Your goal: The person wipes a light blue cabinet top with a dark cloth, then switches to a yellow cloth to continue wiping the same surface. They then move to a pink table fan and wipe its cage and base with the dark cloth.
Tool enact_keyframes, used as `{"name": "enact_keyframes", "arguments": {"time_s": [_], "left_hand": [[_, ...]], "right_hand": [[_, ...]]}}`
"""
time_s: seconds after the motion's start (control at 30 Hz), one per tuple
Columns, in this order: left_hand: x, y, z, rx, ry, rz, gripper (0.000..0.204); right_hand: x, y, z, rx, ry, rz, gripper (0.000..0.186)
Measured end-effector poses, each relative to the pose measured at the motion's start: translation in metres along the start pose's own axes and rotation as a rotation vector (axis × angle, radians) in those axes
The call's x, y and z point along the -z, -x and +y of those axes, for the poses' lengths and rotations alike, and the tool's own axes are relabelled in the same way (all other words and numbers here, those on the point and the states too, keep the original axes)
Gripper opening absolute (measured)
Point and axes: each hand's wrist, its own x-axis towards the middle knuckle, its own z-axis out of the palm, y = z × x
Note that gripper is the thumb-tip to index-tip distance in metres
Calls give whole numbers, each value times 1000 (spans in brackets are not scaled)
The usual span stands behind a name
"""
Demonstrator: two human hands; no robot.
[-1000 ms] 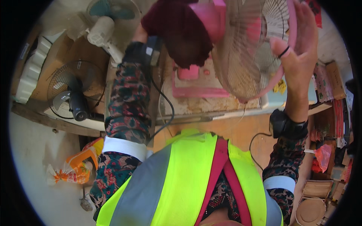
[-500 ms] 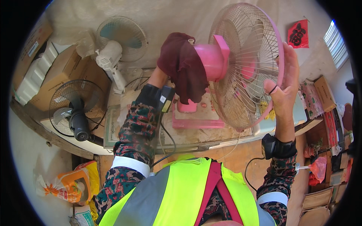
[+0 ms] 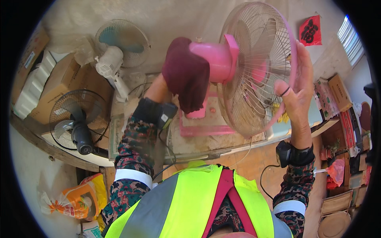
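A pink electric fan [image 3: 214, 59] stands on the worktop, its wire cage [image 3: 254, 83] turned to the right and its square base [image 3: 210, 131] below. A dark maroon cloth [image 3: 186, 75] drapes over the rear end of the motor housing. My left hand [image 3: 159, 88] is under that cloth, pressing it against the housing; the cloth hides its fingers. On the cage's outer rim my right hand [image 3: 298, 85] keeps a grip, thumb on the near side and long fingers stretched up along the rim. A dark band circles the thumb.
A white fan [image 3: 113, 61] with blue blades and a black fan [image 3: 79, 123] stand to the left, beside cardboard boxes [image 3: 59, 87]. Plastic bags [image 3: 75, 196] lie at lower left. A box [image 3: 339, 93] and shelved goods are at right. Cables run from my wrists.
My left hand and the cloth have slid a little leftward toward the rear end of the motor housing, uncovering more pink. The right hand stays on the rim.
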Motion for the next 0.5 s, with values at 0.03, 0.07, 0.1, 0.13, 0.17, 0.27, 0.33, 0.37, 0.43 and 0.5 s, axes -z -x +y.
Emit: {"name": "enact_keyframes", "arguments": {"time_s": [0.03,0.07,0.1,0.13,0.17,0.27,0.33,0.37,0.43,0.5], "left_hand": [[1,-4,1,61,63,-27,33],[4,-9,1,14,-13,-66,34],[6,-13,3,15,-20,-109,35],[7,-19,5,13,-22,-178,36],[7,-23,7,14,-27,-246,36],[8,-33,12,23,-50,-426,39],[5,-37,13,17,-77,-462,40],[3,-38,14,4,-89,-456,41],[-2,-36,13,-31,-110,-410,43],[-9,-31,12,-56,-136,-343,44]], "right_hand": [[0,-1,0,9,-12,-1,89],[0,-1,0,19,-23,0,89],[0,-2,0,28,-26,-5,88],[-1,-2,1,34,-29,-9,88],[-1,-2,1,39,-30,-14,87],[-3,0,1,93,-8,2,88],[-4,3,-1,85,-25,14,86],[-4,4,-2,77,-33,34,86],[-3,5,-5,50,9,23,85],[-2,6,-8,29,28,22,84]]}}
